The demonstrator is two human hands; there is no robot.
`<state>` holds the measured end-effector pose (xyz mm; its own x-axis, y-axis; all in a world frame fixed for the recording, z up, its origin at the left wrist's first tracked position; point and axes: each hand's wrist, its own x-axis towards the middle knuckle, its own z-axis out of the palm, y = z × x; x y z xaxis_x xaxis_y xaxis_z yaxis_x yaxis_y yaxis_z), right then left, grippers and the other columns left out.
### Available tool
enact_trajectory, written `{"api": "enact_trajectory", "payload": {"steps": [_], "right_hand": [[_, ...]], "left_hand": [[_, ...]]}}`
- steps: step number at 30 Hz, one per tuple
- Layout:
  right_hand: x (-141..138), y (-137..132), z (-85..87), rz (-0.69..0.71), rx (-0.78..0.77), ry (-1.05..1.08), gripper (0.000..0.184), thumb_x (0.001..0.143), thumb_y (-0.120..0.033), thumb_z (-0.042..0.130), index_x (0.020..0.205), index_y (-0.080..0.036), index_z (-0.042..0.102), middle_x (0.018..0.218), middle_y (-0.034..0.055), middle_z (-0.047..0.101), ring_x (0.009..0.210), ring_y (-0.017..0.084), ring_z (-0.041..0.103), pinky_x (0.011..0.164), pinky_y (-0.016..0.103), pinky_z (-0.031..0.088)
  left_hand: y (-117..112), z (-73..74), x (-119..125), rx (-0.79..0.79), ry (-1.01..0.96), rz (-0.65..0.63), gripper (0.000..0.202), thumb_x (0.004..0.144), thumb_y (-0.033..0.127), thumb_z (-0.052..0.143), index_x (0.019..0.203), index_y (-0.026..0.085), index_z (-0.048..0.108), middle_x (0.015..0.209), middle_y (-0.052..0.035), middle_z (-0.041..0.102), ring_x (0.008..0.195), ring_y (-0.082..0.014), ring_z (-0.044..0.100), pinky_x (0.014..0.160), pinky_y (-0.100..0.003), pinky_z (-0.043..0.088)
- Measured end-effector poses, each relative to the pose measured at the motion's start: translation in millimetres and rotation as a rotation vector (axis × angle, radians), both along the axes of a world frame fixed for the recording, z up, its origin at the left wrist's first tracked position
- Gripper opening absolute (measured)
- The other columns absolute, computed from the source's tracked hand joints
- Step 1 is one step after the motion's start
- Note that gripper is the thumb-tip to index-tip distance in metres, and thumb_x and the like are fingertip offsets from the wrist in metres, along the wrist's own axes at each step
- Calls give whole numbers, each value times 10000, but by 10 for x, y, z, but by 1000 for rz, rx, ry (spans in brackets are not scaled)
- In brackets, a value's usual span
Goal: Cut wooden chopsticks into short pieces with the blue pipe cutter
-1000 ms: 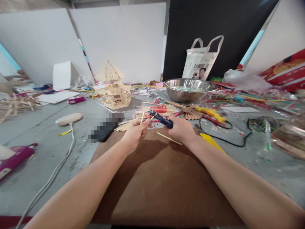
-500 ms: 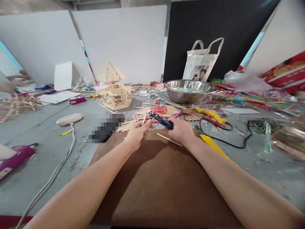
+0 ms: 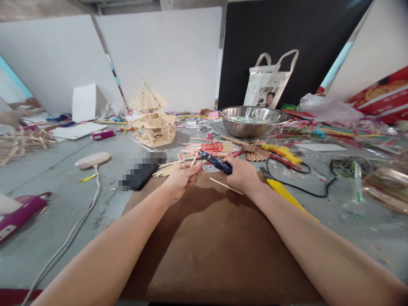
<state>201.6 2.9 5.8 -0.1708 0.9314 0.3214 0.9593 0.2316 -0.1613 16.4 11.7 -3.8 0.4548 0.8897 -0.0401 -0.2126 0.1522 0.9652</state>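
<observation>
Between the thumb and fingers of my left hand (image 3: 182,179) is a thin wooden stick (image 3: 194,159), its upper end pointing up. My right hand (image 3: 245,175) is wrapped round dark blue pliers (image 3: 216,163), whose head reaches close to my left fingertips. Whether the jaws touch the stick I cannot make out. Beneath both hands lies a brown mat (image 3: 204,246). A loose stick (image 3: 225,186) rests beside my right hand. Just beyond my hands are bare sticks (image 3: 167,168) and a pile of red-marked sticks (image 3: 213,148).
A pagoda-like stick model (image 3: 153,127) stands at the back left, and a metal basin (image 3: 255,127) at the back right. A yellow glue gun (image 3: 280,152) with a black cord lies right. A dark, partly blurred object (image 3: 140,174) and a white corded device (image 3: 92,160) lie left.
The stick and my left hand have shifted very slightly. My right hand keeps its hold on the pliers in nearly the same place.
</observation>
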Motion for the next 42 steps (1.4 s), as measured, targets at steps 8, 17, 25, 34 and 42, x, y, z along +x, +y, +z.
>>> {"api": "enact_trajectory", "payload": {"steps": [8,17,25,34,42], "right_hand": [[-11,20,4,-30,-11,-18,218,676,-354,431,799,-205,533,739,27,620,658,172,549,499,239,259],[-43,40,21,-92,-93,-19,259,667,-372,405,804,-236,577,741,31,625,679,188,559,507,242,295],[-79,32,13,-145,-105,-29,307,663,-388,421,899,-247,557,777,33,619,730,213,558,566,265,341],[-7,4,0,-29,-17,24,269,687,-319,434,928,-238,521,864,20,613,761,191,549,576,253,329],[-3,-10,14,34,25,38,217,672,-292,452,868,-222,514,817,13,609,742,181,548,568,248,315]], "left_hand": [[-25,52,10,-24,-26,-24,292,687,394,522,588,125,471,341,100,198,295,1,132,327,-139,78],[-74,35,76,29,33,144,290,669,425,526,641,139,490,333,105,211,290,-6,125,327,-150,78],[-75,-39,138,256,192,399,325,679,442,495,604,126,485,392,79,255,359,-18,217,369,-157,141],[-64,32,108,90,41,207,315,631,430,562,588,130,475,358,95,227,319,-4,145,353,-159,86],[-24,31,44,68,14,70,316,657,423,545,575,126,472,326,97,214,301,-1,131,343,-148,82]]}}
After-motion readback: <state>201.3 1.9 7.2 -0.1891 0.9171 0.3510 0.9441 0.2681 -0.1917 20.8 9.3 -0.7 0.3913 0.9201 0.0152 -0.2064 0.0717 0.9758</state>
